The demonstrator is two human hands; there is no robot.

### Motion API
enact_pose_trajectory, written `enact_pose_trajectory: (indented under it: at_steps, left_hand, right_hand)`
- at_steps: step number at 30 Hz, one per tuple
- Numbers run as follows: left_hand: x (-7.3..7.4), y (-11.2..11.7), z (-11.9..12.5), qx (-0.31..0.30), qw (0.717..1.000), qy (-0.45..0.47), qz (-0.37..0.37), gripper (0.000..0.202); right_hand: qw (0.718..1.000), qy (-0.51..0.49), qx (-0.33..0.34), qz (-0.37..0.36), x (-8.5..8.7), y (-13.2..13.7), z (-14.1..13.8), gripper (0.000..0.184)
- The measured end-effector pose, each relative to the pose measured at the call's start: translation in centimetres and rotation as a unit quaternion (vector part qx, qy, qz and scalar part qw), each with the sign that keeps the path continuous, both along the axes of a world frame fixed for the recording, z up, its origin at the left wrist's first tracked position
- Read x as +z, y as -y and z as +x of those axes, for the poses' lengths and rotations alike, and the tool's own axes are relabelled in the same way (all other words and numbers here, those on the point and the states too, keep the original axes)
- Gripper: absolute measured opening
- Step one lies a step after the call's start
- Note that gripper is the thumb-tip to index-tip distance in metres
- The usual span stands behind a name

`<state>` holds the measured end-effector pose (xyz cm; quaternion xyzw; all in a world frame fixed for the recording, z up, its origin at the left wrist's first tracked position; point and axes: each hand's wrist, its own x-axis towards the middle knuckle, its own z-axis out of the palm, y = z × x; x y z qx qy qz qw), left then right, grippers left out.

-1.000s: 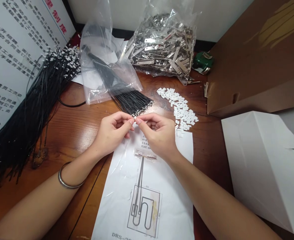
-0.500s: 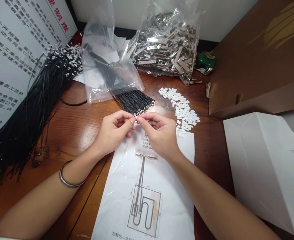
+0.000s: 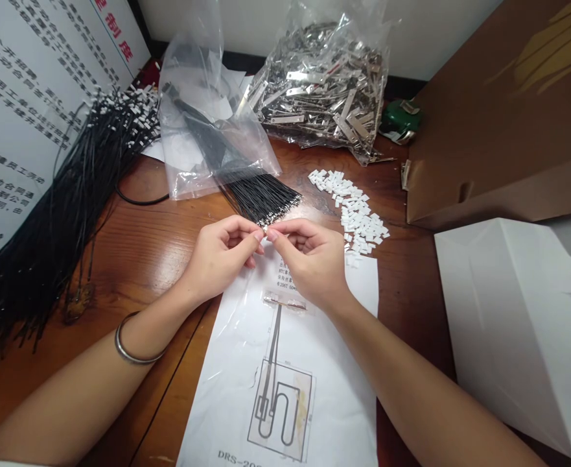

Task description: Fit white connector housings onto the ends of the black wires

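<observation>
My left hand (image 3: 220,256) and my right hand (image 3: 309,259) meet fingertip to fingertip over the wooden table (image 3: 159,240). Both pinch a tiny white piece (image 3: 264,229) between thumbs and forefingers, just in front of the cut ends of a bundle of thin black wires (image 3: 260,194) that sticks out of a clear bag (image 3: 207,123). A loose heap of small white plastic pieces (image 3: 356,211) lies to the right of my right hand. Under my wrists lies a bagged paper sheet with a drawing (image 3: 280,383). Whether a wire end is in the pinch I cannot tell.
A big pile of black wires with white ends (image 3: 66,194) fills the left side. A clear bag of metal strips (image 3: 324,84) lies at the back, a green object (image 3: 398,120) beside it. A brown carton (image 3: 503,110) and a white box (image 3: 518,324) stand on the right.
Both hands stay pinched together at the same spot; only the view has shifted slightly.
</observation>
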<state>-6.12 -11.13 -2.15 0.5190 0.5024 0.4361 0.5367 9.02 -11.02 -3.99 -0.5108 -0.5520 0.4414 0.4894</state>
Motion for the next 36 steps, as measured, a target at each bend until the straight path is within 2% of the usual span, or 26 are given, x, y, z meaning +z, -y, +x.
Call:
enact_pose_trajectory:
  at_steps: [8, 18, 24, 28, 33, 36]
  left_hand:
    - [0.06, -0.05, -0.05, 0.003, 1.0, -0.005, -0.001, 0.011]
    - [0.06, -0.07, -0.06, 0.005, 1.0, -0.006, 0.001, 0.009]
    - [-0.01, 0.01, -0.19, 0.006, 1.0, -0.01, -0.003, 0.008]
    - [-0.01, 0.0, -0.04, 0.012, 1.0, -0.008, 0.004, 0.01]
    - [-0.06, -0.06, 0.17, 0.01, 1.0, 0.001, 0.003, 0.012]
    - [-0.08, -0.11, 0.14, 0.01, 1.0, 0.001, 0.002, 0.012]
  right_hand:
    - [0.996, 0.047, -0.013, 0.074, -0.31, 0.14, -0.03, 0.01]
    - [0.976, 0.123, -0.035, 0.176, -0.1, 0.38, -0.39, 0.009]
    - [0.969, 0.148, -0.035, 0.193, -0.41, 0.45, -0.22, 0.01]
    - [0.978, 0.131, -0.037, 0.156, -0.31, 0.47, -0.31, 0.01]
    - [0.995, 0.047, -0.061, 0.057, -0.09, 0.46, -0.48, 0.008]
    - [0.998, 0.004, -0.055, 0.025, -0.11, 0.37, -0.34, 0.008]
